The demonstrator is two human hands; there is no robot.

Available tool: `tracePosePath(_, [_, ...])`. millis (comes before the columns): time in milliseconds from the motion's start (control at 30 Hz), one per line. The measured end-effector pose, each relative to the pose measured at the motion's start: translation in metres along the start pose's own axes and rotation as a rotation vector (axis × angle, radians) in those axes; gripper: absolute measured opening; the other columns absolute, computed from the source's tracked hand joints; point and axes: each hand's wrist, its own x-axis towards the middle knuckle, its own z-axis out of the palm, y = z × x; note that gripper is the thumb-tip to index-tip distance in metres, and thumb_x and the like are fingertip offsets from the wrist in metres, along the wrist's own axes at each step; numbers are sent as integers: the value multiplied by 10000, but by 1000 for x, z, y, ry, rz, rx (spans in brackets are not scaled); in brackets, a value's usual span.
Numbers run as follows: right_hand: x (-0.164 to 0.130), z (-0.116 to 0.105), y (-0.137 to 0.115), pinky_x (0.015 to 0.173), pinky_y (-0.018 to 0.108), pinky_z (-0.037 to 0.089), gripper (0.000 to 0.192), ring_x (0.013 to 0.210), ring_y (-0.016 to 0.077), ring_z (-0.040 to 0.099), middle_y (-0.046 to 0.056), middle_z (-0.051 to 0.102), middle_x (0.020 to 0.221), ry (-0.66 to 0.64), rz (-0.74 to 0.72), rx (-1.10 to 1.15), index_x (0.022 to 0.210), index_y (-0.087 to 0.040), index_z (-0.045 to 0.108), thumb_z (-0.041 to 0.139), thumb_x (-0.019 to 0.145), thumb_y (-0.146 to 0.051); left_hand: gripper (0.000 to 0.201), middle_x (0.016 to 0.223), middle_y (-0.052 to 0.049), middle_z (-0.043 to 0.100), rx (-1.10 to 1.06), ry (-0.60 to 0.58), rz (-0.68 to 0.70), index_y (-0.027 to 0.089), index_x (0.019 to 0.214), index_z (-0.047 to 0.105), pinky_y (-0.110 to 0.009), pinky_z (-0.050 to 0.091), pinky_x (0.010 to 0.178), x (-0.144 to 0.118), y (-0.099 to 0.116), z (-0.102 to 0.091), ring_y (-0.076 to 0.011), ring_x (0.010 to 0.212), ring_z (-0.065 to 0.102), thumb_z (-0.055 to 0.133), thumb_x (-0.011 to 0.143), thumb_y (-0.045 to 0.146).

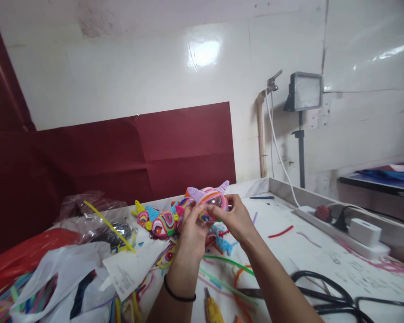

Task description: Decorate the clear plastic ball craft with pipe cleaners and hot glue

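Observation:
Both my hands are raised over the middle of the table around a colourful pipe-cleaner mask (207, 196) with lilac pointed ears and pink and orange bands. Fingers of my left hand (192, 226) grip its lower left side, partly hiding it. On the right edge, my right hand (234, 220) pinches it, the thumb reaching across the front. A shiny clear patch shows in the mask between the hands. Behind and left of my left hand lie several similar bright masks (163, 223) with yellow and blue ears. A light-blue fuzzy piece (225, 246) is below the hands.
Loose pipe cleaners, including a red one (280, 232) and a green one (229, 260), lie about. A yellow-handled tool (213, 309) is near the front. White plastic bags (63, 273) sit at left, a power strip (346, 233) and black cable (323, 280) at right.

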Motion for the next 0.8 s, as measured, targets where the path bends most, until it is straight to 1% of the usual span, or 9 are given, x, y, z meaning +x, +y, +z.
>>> tracePosePath(100, [1, 1, 1, 705, 362, 500, 470, 797, 269, 682, 39, 727, 837, 16, 6, 20, 907, -237, 589, 825, 593, -494, 302, 809, -15, 677, 1, -9, -7, 187, 800, 615, -270, 519, 621, 2, 0, -2, -165, 752, 641, 795, 560, 155])
tracePosePath(267, [1, 1, 2, 713, 368, 500, 454, 802, 274, 686, 37, 730, 821, 30, 13, 4, 899, -243, 598, 824, 589, -485, 253, 796, -18, 672, 25, -18, -10, 177, 769, 621, -270, 516, 628, 3, -1, -4, -164, 748, 641, 792, 583, 183])
tracePosePath(400, [0, 3, 1, 698, 368, 500, 456, 786, 273, 685, 32, 729, 804, 47, 22, 21, 886, -245, 597, 828, 567, -475, 275, 771, -9, 677, 31, -23, -10, 183, 746, 616, -269, 511, 615, 1, -1, -2, -179, 754, 657, 814, 556, 193])
tracePosePath(500, [-2, 5, 0, 706, 374, 500, 446, 797, 276, 684, 37, 728, 825, 66, 30, 10, 884, -246, 593, 812, 572, -477, 284, 752, -1, 671, 38, -1, -6, 187, 725, 600, -267, 512, 601, 0, 0, 0, -175, 733, 656, 813, 537, 178])
tracePosePath(600, [-3, 5, -1, 728, 384, 501, 449, 812, 277, 684, 42, 729, 854, 58, 37, 1, 891, -247, 590, 805, 575, -481, 308, 768, -2, 671, 51, 6, 9, 191, 751, 597, -264, 516, 594, 1, 1, -1, -169, 732, 649, 813, 533, 170])
tracePosePath(700, [-3, 5, -2, 734, 387, 501, 435, 796, 273, 683, 27, 727, 819, 67, 30, 2, 879, -250, 592, 806, 573, -472, 339, 811, -8, 674, 74, -4, 16, 197, 800, 611, -279, 532, 601, 3, 1, -3, -176, 756, 643, 815, 531, 170])
tracePosePath(800, [-3, 4, -2, 736, 380, 500, 414, 788, 268, 681, 15, 719, 787, 72, 13, 1, 858, -250, 592, 806, 574, -462, 321, 791, -2, 663, 119, -9, 8, 193, 783, 619, -308, 549, 603, 7, 0, -7, -178, 734, 627, 814, 529, 183])
